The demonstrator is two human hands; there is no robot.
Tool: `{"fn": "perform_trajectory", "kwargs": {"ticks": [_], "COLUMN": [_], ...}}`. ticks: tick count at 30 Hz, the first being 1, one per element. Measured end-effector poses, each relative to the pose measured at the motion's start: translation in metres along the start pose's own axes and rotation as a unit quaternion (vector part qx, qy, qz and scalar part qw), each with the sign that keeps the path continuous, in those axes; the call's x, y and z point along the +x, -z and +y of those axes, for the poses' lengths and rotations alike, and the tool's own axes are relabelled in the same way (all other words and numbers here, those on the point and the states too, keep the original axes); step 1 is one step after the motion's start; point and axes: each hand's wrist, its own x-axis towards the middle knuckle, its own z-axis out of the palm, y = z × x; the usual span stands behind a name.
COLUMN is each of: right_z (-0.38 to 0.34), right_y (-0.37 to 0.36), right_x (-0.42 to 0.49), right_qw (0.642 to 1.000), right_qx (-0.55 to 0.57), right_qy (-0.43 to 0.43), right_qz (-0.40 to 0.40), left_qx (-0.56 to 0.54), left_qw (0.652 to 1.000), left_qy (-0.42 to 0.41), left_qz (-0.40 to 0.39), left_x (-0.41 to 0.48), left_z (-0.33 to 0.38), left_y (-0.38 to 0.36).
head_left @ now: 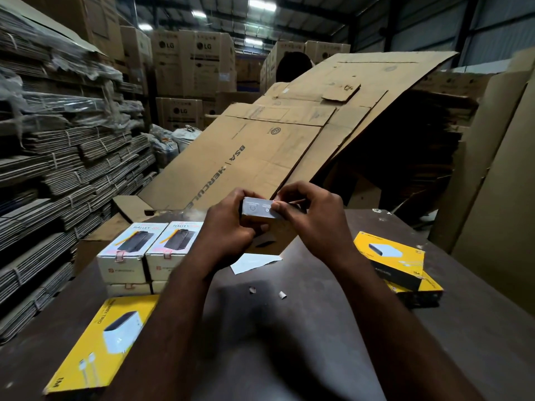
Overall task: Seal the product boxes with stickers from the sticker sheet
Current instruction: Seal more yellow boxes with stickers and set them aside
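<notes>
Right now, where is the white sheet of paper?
Head view, centre: the white sheet lies on the table below the held box, right of the white boxes.

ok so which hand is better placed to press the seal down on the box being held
Right, probably. The right hand pinches the box at its right end, by a pale strip that may be the sticker; the left hand grips the other end, steadying it.

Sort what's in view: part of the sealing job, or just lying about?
Job: held box, gripped by left hand and right hand; sticker sheet; white boxes; yellow boxes, probably.
Lying about: paper scraps; leaning cardboard sheet; LG cartons; bundled cardboard stacks.
</notes>
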Motion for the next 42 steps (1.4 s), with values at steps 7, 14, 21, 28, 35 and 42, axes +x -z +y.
{"fn": "perform_trajectory", "kwargs": {"ticks": [7,14,21,28,35,42], "right_z": [0.000,-0.001,0.003,0.003,0.003,0.007], "right_y": [0.000,-0.001,-0.004,-0.010,-0.016,-0.004], "right_x": [-0.001,-0.003,-0.002,-0.006,-0.006,0.002], "right_qw": [0.995,0.984,0.976,0.969,0.995,0.970], "right_qx": [-0.061,-0.106,-0.157,-0.218,-0.096,0.112], "right_qy": [0.073,0.136,0.146,0.115,-0.021,-0.216], "right_qz": [0.038,0.054,0.035,0.008,0.012,0.003], "left_qx": [-0.004,0.003,0.021,0.049,0.051,0.027], "left_qw": [1.000,1.000,1.000,0.998,0.998,0.997], "left_qy": [-0.008,-0.005,-0.007,-0.010,-0.007,0.013], "left_qz": [-0.010,-0.006,-0.022,-0.032,-0.040,-0.072], "left_x": [0.000,-0.001,-0.001,-0.002,0.000,0.002], "left_z": [0.001,0.003,0.001,-0.001,-0.004,-0.024], "left_y": [-0.001,-0.001,-0.001,-0.002,-0.003,-0.002]}}
